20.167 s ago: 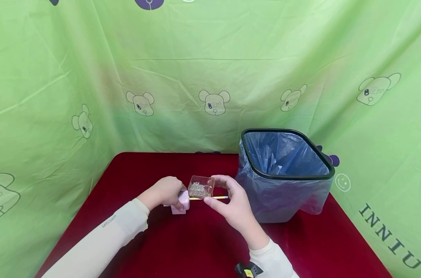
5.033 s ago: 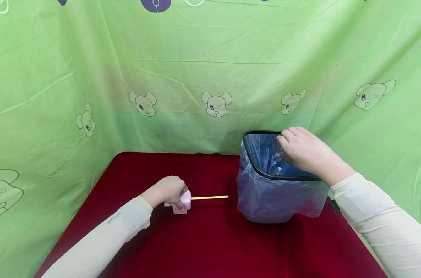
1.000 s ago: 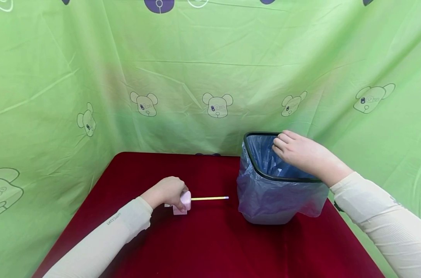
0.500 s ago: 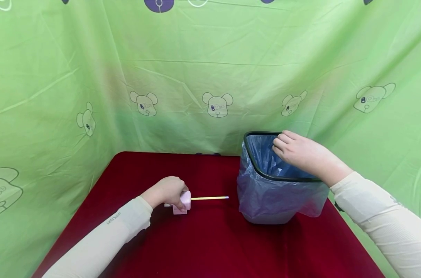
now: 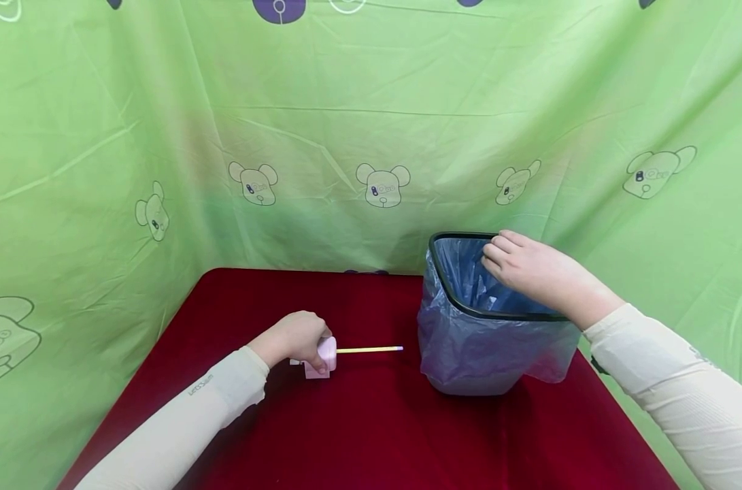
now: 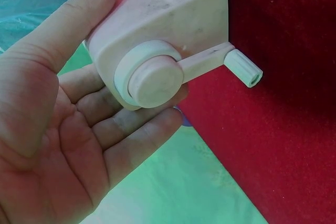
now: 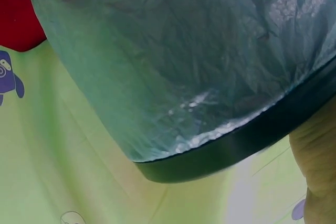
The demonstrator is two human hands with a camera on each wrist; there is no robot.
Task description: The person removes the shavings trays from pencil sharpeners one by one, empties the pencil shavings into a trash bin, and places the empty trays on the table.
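In the head view my left hand grips a pink crank pencil sharpener on the table. The left wrist view shows the thumb on one side of the sharpener and fingers beneath, with the crank handle sticking out. A yellow pencil points right out of its front. My right hand hangs over the mouth of the lined trash bin, back of the hand up and fingers bent downward. What lies under those fingers is hidden; the right wrist view has only a strip of the hand.
A blue translucent bag lines the bin, folded over its black rim. The bin stands at the right of the red-covered table. A green printed curtain closes off the back and sides.
Twenty seconds ago my right hand held a clear drawer of shavings by the sharpener; five seconds ago, that drawer showed over the bin. Now it is out of sight. The last second shows almost no movement.
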